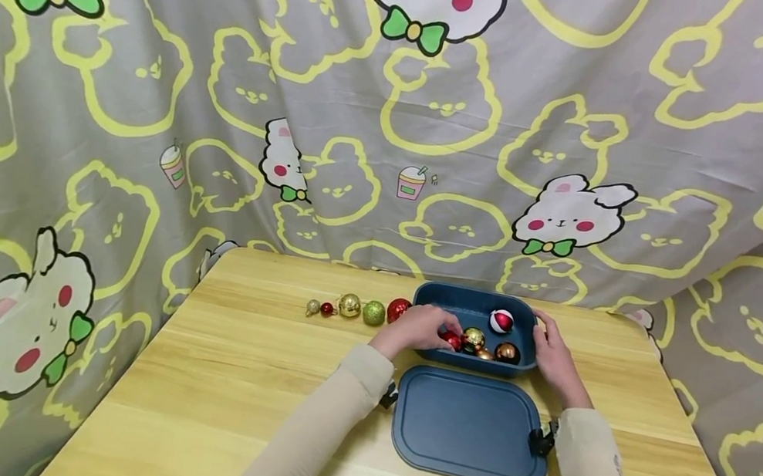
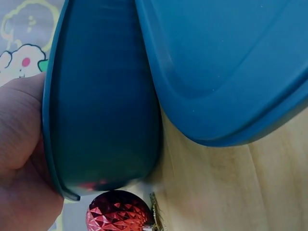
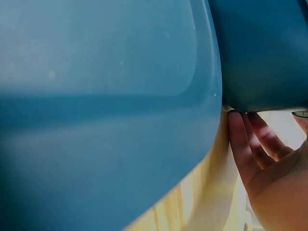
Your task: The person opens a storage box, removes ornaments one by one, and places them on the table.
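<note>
- You are facing a grey cloth backdrop [image 1: 394, 115] that fills everything behind and beside the table, so no wall, floor or window shows.
- The cloth is printed with yellow bear outlines, white bears with pink cheeks and green bows, and small drink cups.
- It hangs in soft folds and drapes round both sides, lower on the right.
- In front of you stands a light wooden table [image 1: 232, 393] with a pale yellow grain running left to right and rounded far corners.
- The table's far edge meets the cloth.
- The light is even and bright, with only faint shadows on the tabletop.
</note>
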A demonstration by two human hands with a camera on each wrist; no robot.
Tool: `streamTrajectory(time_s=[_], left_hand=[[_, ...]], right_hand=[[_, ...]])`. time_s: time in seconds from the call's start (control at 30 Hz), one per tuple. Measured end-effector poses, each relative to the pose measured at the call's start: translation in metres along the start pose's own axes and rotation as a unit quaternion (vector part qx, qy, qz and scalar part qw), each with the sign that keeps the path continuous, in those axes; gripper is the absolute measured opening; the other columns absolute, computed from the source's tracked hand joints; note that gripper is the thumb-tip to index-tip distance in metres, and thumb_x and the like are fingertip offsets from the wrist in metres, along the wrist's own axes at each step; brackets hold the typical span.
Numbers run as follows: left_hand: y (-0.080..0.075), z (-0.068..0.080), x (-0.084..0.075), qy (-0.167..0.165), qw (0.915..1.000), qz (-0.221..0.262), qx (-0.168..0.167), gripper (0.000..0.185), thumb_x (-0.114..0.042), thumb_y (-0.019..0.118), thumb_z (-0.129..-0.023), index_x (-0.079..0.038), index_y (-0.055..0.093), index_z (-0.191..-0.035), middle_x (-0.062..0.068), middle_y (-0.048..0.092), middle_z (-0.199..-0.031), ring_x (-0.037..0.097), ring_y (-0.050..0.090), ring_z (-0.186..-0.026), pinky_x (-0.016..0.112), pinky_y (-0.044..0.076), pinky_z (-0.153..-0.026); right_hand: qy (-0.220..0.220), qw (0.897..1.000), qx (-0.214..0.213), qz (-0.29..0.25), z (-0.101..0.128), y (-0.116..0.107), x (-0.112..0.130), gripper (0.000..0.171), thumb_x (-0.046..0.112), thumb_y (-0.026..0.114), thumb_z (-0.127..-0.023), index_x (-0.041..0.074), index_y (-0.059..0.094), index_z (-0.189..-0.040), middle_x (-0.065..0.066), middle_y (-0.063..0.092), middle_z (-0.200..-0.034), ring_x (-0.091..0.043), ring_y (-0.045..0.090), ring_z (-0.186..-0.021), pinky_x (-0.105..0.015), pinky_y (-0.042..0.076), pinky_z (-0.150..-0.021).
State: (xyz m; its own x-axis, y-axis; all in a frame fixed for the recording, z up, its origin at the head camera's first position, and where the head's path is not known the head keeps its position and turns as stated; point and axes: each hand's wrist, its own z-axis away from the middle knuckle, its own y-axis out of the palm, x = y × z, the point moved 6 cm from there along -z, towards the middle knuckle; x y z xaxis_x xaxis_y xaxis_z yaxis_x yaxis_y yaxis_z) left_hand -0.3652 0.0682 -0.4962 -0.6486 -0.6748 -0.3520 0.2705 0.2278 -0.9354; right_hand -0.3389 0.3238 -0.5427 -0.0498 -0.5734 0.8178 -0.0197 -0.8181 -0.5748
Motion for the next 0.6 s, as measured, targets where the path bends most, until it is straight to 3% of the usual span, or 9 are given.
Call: streamTrajectory(time_s=[0.37, 0.6], left_hand=[[0.0048, 0.0017, 0.0062, -0.004, 0.9989, -0.047, -0.006, 0.032, -0.047, 0.072, -0.096, -0.034, 0.074, -0.126, -0.012, 0.071, -0.130, 0.015, 0.065, -0.121, 0.033, 0.053, -0.100], [0.0032, -0.0017, 0.0028, 0.003, 0.9989, -0.035, -0.030, 0.033, -0.047, 0.073, -0.095, -0.033, 0.075, -0.125, -0.013, 0.073, -0.127, 0.013, 0.068, -0.114, 0.030, 0.055, -0.093]], right_hand=[[0.001, 1.000, 0.001, -0.004, -0.0017, 0.0068, -0.0019, 0.058, 0.043, 0.023, -0.114, 0.016, 0.020, -0.165, -0.032, 0.028, -0.164, -0.054, 0.031, -0.146, -0.069, 0.022, -0.120], [-0.001, 1.000, 0.002, -0.004, -0.0016, 0.0006, -0.0018, 0.059, 0.043, 0.023, -0.114, 0.015, 0.019, -0.166, -0.032, 0.026, -0.164, -0.054, 0.030, -0.147, -0.070, 0.021, -0.121]])
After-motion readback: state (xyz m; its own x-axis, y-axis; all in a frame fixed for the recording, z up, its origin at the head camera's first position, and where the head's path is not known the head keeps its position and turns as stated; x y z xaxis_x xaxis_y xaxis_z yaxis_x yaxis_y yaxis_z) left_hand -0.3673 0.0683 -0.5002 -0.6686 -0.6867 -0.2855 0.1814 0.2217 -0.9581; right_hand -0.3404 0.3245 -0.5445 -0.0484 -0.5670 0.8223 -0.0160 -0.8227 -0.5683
